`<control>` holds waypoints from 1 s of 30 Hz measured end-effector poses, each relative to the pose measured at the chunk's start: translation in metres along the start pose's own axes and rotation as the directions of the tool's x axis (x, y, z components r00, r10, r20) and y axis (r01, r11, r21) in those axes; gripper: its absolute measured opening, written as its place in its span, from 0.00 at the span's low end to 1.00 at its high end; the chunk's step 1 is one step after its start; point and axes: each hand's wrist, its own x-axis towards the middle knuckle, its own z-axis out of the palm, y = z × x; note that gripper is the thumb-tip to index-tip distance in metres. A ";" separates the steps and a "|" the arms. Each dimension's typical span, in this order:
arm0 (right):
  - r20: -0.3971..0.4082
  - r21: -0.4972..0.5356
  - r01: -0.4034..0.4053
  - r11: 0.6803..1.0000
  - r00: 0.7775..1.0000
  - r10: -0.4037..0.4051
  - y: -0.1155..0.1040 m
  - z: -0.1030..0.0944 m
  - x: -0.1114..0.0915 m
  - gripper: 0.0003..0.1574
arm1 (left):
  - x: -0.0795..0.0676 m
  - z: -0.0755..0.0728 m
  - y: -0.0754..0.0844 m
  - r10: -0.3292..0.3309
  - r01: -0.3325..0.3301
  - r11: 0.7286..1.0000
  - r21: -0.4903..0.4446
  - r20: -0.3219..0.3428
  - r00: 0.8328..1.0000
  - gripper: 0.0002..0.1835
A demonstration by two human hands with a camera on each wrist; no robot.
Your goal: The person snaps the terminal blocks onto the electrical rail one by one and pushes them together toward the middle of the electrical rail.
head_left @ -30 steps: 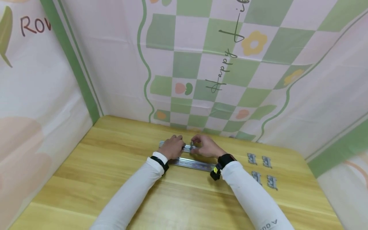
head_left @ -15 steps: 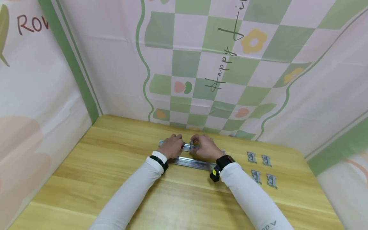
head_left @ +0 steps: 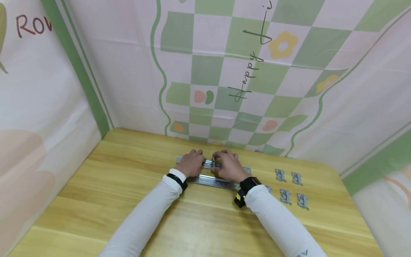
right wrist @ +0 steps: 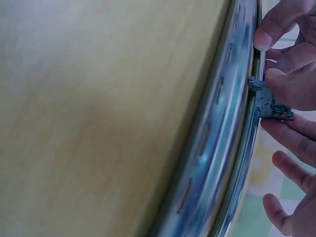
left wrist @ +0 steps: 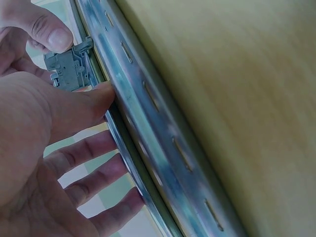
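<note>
1. We judge the step in hand to be fitting the block [left wrist: 70, 70] onto the far rail [head_left: 208, 164]; it is at that rail, partway along, and we cannot tell whether it is seated.
2. We see the left hand [head_left: 191, 163] gripping the far rail just left of the block – thumb on one side, fingers on the other.
3. The right hand [head_left: 229, 166] is clamped on the block, thumb against fingers.
4. On the person's side of the far rail lies the near rail [head_left: 214, 181]; to its right, well apart, four loose blocks [head_left: 297, 178].
5. The next move, we think, calls for firm, square pressure – with the far rail held steady.
6. Against a second ago, we see more of the far rail's right end, and the right sleeve [head_left: 279, 217] covers less of the loose blocks.
</note>
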 end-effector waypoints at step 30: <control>-0.025 -0.029 -0.055 0.998 0.998 0.054 0.026 -0.024 -0.033 0.47 | 0.001 0.003 0.001 -0.008 0.008 1.000 -0.017 -0.005 1.000 0.11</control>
